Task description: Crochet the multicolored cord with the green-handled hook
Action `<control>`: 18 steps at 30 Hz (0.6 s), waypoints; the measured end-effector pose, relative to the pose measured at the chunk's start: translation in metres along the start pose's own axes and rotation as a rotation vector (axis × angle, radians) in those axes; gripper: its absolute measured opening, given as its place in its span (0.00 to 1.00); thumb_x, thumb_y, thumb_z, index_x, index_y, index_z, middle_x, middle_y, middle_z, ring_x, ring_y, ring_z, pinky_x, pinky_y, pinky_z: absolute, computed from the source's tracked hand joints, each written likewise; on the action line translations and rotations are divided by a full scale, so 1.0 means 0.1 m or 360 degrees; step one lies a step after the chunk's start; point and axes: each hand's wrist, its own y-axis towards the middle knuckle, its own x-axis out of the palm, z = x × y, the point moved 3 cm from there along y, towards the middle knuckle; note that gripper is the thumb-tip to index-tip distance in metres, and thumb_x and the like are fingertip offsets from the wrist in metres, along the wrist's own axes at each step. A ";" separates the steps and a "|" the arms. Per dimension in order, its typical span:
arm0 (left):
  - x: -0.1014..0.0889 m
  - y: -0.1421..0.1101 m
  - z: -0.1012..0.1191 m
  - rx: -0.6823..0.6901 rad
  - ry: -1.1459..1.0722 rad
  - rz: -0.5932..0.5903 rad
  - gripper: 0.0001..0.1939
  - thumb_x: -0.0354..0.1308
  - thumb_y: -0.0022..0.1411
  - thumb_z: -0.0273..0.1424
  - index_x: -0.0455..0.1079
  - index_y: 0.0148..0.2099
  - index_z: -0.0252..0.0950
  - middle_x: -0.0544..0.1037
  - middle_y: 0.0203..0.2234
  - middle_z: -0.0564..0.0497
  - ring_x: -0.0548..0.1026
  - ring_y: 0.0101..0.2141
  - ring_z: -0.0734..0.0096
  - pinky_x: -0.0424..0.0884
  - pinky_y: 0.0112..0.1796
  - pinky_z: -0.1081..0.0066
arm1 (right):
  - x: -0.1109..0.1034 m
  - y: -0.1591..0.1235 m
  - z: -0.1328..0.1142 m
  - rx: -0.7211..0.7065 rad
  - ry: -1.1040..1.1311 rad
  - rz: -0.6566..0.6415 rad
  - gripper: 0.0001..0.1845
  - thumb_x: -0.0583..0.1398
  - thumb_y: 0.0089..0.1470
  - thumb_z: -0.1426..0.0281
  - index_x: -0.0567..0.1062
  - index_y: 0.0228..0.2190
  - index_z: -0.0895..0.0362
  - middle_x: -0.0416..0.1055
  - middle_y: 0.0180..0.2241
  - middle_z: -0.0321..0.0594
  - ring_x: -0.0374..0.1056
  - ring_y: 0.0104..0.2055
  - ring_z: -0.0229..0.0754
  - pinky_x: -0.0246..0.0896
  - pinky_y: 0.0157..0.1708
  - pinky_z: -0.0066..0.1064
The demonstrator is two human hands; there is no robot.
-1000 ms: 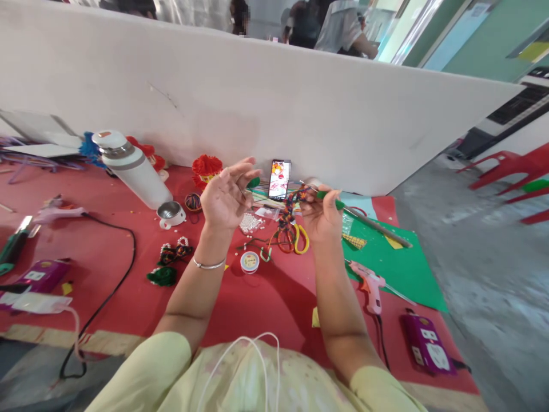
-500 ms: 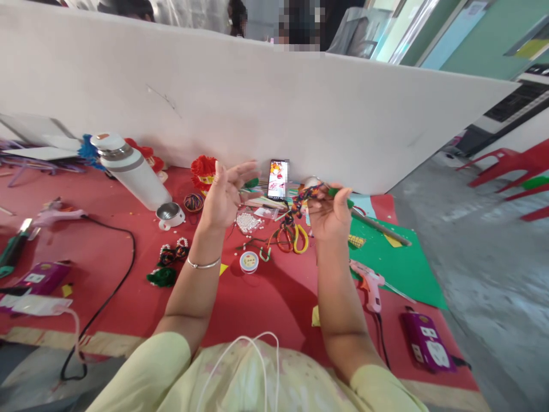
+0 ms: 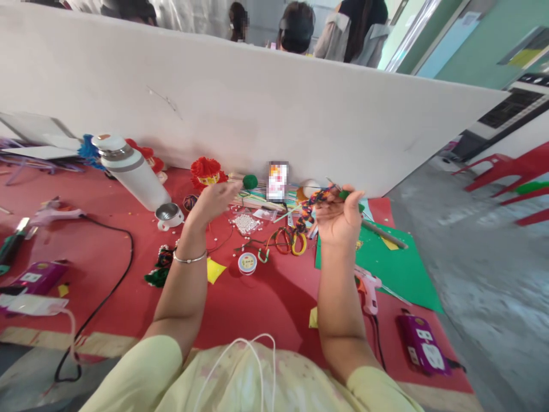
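A white flask stands at left on a red table. Next, the left hand hovers, fingers extended and loose, near a green yarn ball; farther right, multicoloured yarnwork dangles, pinched by the fingers of the right hand.

White partition, red chairs at right, grey floor (rather mottled).

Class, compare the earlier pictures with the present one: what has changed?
The left hand has moved left and the right hand slightly right, so they are further apart. The yarn piece went with the right hand, which holds it throughout. More of the green ball and yellow piece shows. The phone, flask and scissors stayed put.
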 end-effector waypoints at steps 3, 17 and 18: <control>-0.14 -0.08 -0.11 -0.0140 0.0539 -0.0198 0.19 0.69 0.62 0.53 0.85 0.40 0.43 0.83 0.26 0.51 0.81 0.29 0.62 0.69 0.26 0.70 | 0.05 -0.03 -0.01 -0.0102 0.0024 0.0014 0.19 0.74 0.50 0.47 0.82 0.31 0.47 0.82 0.30 0.28 0.75 0.29 0.33 0.71 0.29 0.26; 1.36 -0.25 -0.09 0.0706 -0.0303 -0.0915 0.56 0.72 0.51 0.25 0.58 0.78 0.58 0.57 0.78 0.42 0.70 0.69 0.38 0.84 0.34 0.66 | 0.03 -0.05 -0.05 -0.0131 -0.0037 -0.0012 0.17 0.71 0.56 0.48 0.82 0.34 0.48 0.85 0.34 0.31 0.82 0.39 0.37 0.77 0.40 0.32; 1.40 -0.26 -0.12 0.0684 -0.0374 -0.0930 0.54 0.70 0.52 0.24 0.58 0.78 0.56 0.58 0.77 0.41 0.74 0.66 0.39 0.82 0.29 0.70 | 0.01 -0.03 -0.07 -0.0138 -0.0015 0.0011 0.18 0.71 0.55 0.48 0.83 0.34 0.48 0.85 0.34 0.31 0.82 0.39 0.37 0.78 0.42 0.32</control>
